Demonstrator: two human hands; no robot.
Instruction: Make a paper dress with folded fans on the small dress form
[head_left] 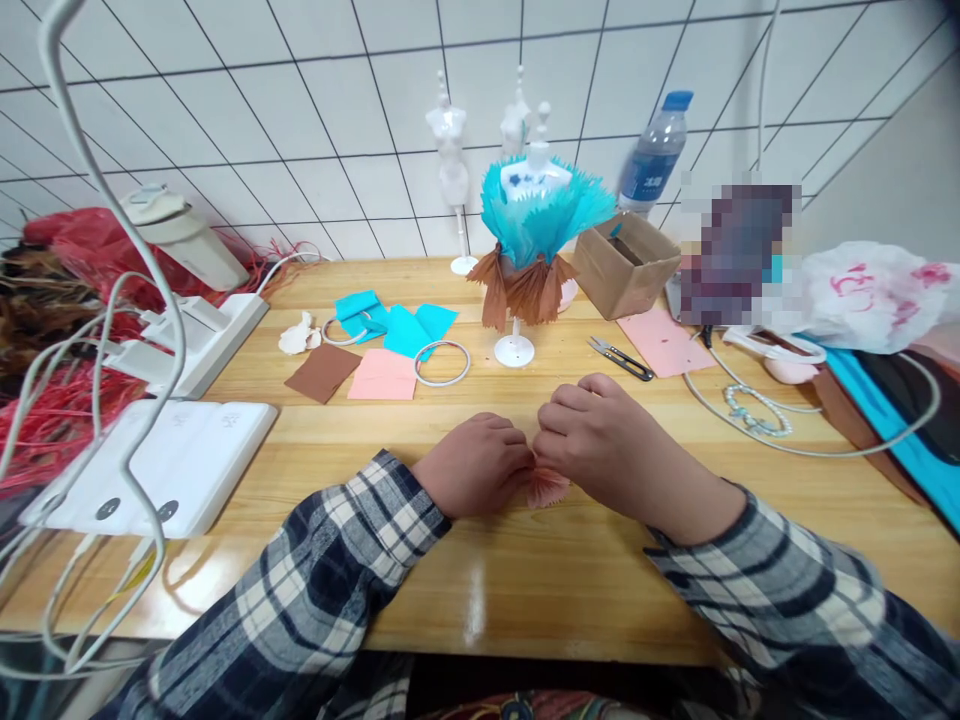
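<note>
Both hands meet over the middle of the wooden table. My left hand [480, 465] is closed on a small pleated pink paper [548, 488], which fans out below the fingers. My right hand [600, 440] pinches the same piece from the other side, fingers curled. Beyond them stands a small white mannequin [536, 178] wearing a turquoise ruffle [525, 225] above a brown pleated skirt [517, 290]. Flat pink [384, 375], brown [322, 373] and turquoise [409, 328] paper squares lie to the left, with a ring [442, 382] touching them. Black snips [622, 360] rest to the right.
At the back are a bare mannequin [451, 170], a cardboard box [634, 265] and a water bottle [654, 155]. A power strip [199, 345], a white flat device [161, 465] and looping cables occupy the left. A bracelet [757, 410], cable and plastic bag [874, 295] lie right.
</note>
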